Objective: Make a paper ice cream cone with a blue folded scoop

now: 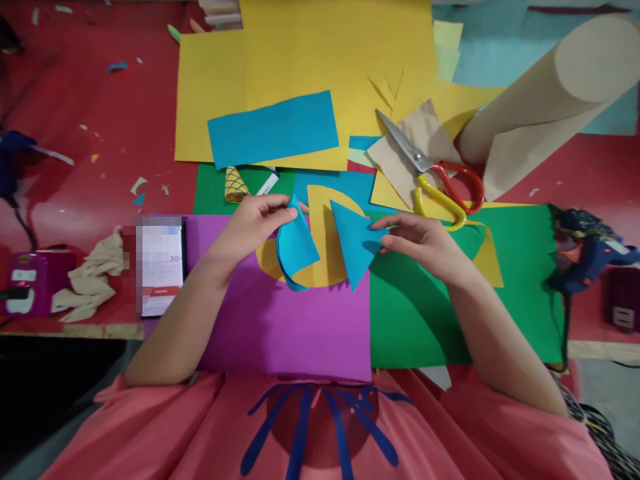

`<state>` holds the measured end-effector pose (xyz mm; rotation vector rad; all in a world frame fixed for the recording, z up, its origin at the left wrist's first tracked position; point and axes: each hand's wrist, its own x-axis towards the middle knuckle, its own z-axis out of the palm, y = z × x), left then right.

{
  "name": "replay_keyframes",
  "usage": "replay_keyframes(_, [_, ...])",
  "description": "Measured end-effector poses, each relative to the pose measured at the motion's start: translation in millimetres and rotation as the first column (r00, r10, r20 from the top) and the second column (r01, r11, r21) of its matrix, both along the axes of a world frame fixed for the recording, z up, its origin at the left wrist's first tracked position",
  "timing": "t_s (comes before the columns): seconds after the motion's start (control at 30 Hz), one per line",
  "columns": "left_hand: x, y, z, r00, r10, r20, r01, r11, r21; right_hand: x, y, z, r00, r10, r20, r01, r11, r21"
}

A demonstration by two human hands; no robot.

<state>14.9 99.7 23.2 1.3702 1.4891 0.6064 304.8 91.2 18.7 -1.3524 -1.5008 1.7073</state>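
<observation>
Between the thumb and fingers of my left hand (270,219) is a curved, folded blue paper piece (299,243) with a rounded lower edge. My right hand (415,239) pinches the right corner of a blue paper triangle (354,243). The two blue pieces are apart from each other. Beneath them lies a yellow paper disc (325,213), partly covered by the blue pieces. Under the disc are a purple sheet (300,333) on the left and a green sheet (500,327) on the right.
Scissors (423,160) with red and yellow handles lie beyond my right hand. A brown paper roll (520,100) stands behind them. A blue strip (275,127) rests on yellow sheets (335,53). Left is a phone (163,267); a glue gun (595,247) lies right.
</observation>
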Motion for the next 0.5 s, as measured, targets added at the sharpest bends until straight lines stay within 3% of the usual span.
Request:
replay_keyframes(0.17, [1, 0, -0.4, 1.0, -0.011, -0.002, 0.011, 1.0, -0.016, -1, -6, 24.7, 0.98, -0.086, 0.177, 0.039, 0.966, 0.256])
replay_keyframes(0.23, [2, 0, -0.2, 1.0, -0.015, 0.008, 0.015, 1.0, -0.022, 1, -5, 35.5, 0.978, -0.051, 0.2, -0.003, 0.965, 0.261])
replay_keyframes(0.37, [5, 0, 2.3, 0.999, -0.051, 0.007, 0.051, 0.998, -0.03, 8, 8, 38.8, 0.996, 0.067, 0.061, -0.071, 0.996, 0.053])
replay_keyframes(0.5, [8, 1, 4.4, 0.998, -0.066, -0.003, 0.066, 0.998, -0.02, 14, 28, 17.6, 0.965, 0.112, -0.239, -0.167, 0.96, -0.225])
